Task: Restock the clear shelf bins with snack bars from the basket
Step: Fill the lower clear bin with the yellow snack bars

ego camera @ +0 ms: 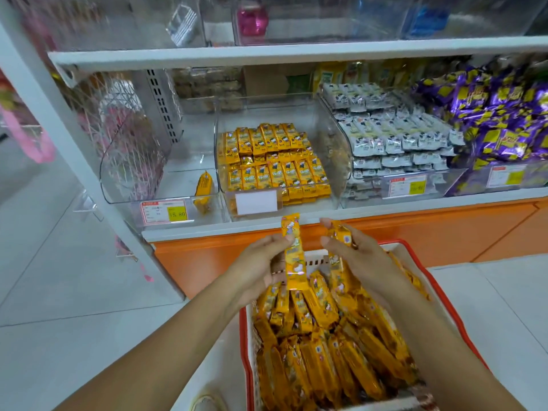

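Bright, even light here, we see barely a shadow. Glare streaks the bins (326,25) at twelve o'clock, and they're smeared with blur. The shelf (207,55) bows at the edges; centre is sharp.

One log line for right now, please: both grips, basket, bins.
left grip: holds upright yellow bar | right grip: holds another bar | basket: full of bars | left bin: one bar | middle bin: part stocked

L hand (261,262) pinches bar (293,256), R hand (358,259) grips 2nd bar (341,232) (both raised).
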A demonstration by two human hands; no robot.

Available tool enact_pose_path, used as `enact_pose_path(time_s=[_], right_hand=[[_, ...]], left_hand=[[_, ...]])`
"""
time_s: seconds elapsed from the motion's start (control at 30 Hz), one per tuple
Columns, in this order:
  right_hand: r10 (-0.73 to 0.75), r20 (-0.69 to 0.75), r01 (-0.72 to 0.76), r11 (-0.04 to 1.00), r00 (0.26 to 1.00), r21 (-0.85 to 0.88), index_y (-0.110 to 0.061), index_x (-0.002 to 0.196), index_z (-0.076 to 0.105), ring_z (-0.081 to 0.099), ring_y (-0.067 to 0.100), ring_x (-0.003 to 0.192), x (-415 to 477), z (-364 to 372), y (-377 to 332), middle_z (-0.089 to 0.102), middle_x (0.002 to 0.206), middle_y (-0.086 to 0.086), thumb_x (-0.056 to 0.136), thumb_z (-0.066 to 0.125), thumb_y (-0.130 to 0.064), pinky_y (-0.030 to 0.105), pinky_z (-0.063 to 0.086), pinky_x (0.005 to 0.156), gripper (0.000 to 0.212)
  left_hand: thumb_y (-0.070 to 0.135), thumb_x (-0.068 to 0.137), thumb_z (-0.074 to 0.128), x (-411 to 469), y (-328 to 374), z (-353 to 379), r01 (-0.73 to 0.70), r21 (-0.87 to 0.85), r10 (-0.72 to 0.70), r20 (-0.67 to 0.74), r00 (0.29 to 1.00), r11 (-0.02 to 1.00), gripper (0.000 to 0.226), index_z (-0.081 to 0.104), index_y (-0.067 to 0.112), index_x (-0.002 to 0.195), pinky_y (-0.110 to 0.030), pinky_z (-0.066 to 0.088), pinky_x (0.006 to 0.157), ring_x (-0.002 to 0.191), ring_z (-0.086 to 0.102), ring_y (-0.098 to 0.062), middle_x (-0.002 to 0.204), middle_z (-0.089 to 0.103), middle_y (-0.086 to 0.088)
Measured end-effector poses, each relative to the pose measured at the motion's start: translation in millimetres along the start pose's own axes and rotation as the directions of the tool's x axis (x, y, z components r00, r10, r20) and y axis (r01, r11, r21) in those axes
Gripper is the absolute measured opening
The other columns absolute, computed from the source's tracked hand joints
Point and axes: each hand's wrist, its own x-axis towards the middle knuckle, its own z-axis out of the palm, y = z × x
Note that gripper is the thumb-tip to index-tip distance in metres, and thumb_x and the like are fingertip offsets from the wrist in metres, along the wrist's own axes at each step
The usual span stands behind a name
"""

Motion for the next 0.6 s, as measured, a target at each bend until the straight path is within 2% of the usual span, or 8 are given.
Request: enact_pose_path(time_s=[0.07, 0.1, 0.2, 0.27, 0.37, 0.47, 0.53, 0.6], right_hand=[[0.036, 0.027, -0.036, 0.999, 0.999, 0.017, -0.035, 0.126, 0.058, 0.056, 0.009, 0.118, 11, -8, -3, 0.060, 0.128, -0.006, 0.071, 0.075, -0.050, 0.035, 0.044, 0.101, 0.059], [0.049, 0.023, -0.050, 0.998, 0.999, 0.033, -0.030, 0.128, 0.056, 0.056, 0.013, 0.119, 15, -9, -4, 0.059, 0.130, -0.002, 0.064, 0.079, -0.055, 0.038, 0.046, 0.100, 0.072], [0.057, -0.069, -0.051, 0.995, 0.996, 0.085, -0.016, 0.118, 0.058, 0.064, 0.023, 0.106, 28, -10, -5, 0.064, 0.120, 0.010, 0.045, 0.087, -0.061, 0.040, 0.052, 0.089, 0.090], [0.034, -0.118, -0.027, 0.998, 0.992, 0.065, -0.015, 0.108, 0.062, 0.067, 0.024, 0.099, 32, -7, -9, 0.068, 0.112, 0.010, 0.044, 0.085, -0.061, 0.038, 0.050, 0.080, 0.082], [-0.048, -0.205, 0.044, 0.999, 0.978, -0.025, -0.017, 0.104, 0.066, 0.066, 0.016, 0.097, 39, 2, -15, 0.070, 0.101, 0.001, 0.068, 0.079, -0.044, 0.036, 0.053, 0.085, 0.046], [-0.234, -0.321, 0.166, 0.960, 0.918, -0.226, -0.023, 0.108, 0.061, 0.061, 0.008, 0.091, 45, 14, -27, 0.064, 0.096, -0.006, 0.080, 0.074, -0.035, 0.020, 0.050, 0.076, 0.033], [-0.319, -0.345, 0.224, 0.931, 0.883, -0.288, -0.026, 0.102, 0.053, 0.059, 0.005, 0.085, 45, 17, -36, 0.061, 0.090, -0.008, 0.080, 0.073, -0.036, 0.018, 0.048, 0.070, 0.031], [-0.391, -0.292, 0.266, 0.883, 0.873, -0.388, -0.027, 0.100, 0.052, 0.060, 0.004, 0.088, 41, 16, -45, 0.063, 0.093, -0.011, 0.083, 0.070, -0.039, 0.022, 0.050, 0.074, 0.027]], left_hand=[[0.032, 0.077, 0.070, 0, 2, 4, 0.026, 0.017, -0.027, 0.033, 0.999, 1.000, 0.049, 0.061, 0.001, 0.113, -0.050, 0.050, 0.088, 0.099, 0.057, -0.039, 0.114, 0.056, -0.027], [0.030, 0.078, 0.069, 0, 3, 8, 0.037, 0.020, -0.038, 0.051, 0.998, 0.999, 0.055, 0.058, -0.003, 0.120, -0.055, 0.045, 0.097, 0.111, 0.054, -0.044, 0.123, 0.055, -0.031], [0.028, 0.072, 0.074, 1, 4, 16, 0.026, 0.008, -0.027, 0.074, 0.997, 1.000, 0.064, 0.056, -0.008, 0.122, -0.055, 0.043, 0.101, 0.110, 0.053, -0.042, 0.124, 0.056, -0.030], [0.032, 0.065, 0.083, 4, 7, 20, 0.005, 0.004, -0.006, 0.104, 0.995, 1.000, 0.073, 0.057, -0.004, 0.122, -0.053, 0.041, 0.101, 0.103, 0.048, -0.035, 0.117, 0.057, -0.026], [0.025, 0.069, 0.076, 9, 15, 27, -0.033, -0.025, 0.035, 0.091, 0.995, 0.999, 0.060, 0.058, 0.000, 0.121, -0.048, 0.047, 0.094, 0.099, 0.056, -0.033, 0.114, 0.062, -0.021], [0.031, 0.060, 0.086, 16, 25, 33, -0.084, -0.054, 0.086, 0.049, 0.995, 0.995, 0.062, 0.063, 0.000, 0.108, -0.042, 0.052, 0.084, 0.087, 0.047, -0.031, 0.100, 0.049, -0.017], [0.028, 0.062, 0.086, 20, 32, 34, -0.108, -0.089, 0.109, 0.006, 0.994, 0.990, 0.048, 0.067, 0.002, 0.099, -0.043, 0.051, 0.084, 0.089, 0.047, -0.030, 0.100, 0.049, -0.017], [0.022, 0.071, 0.076, 23, 42, 35, -0.137, -0.121, 0.135, -0.030, 0.990, 0.983, 0.027, 0.070, 0.007, 0.092, -0.035, 0.054, 0.075, 0.085, 0.057, -0.024, 0.094, 0.062, -0.015]])
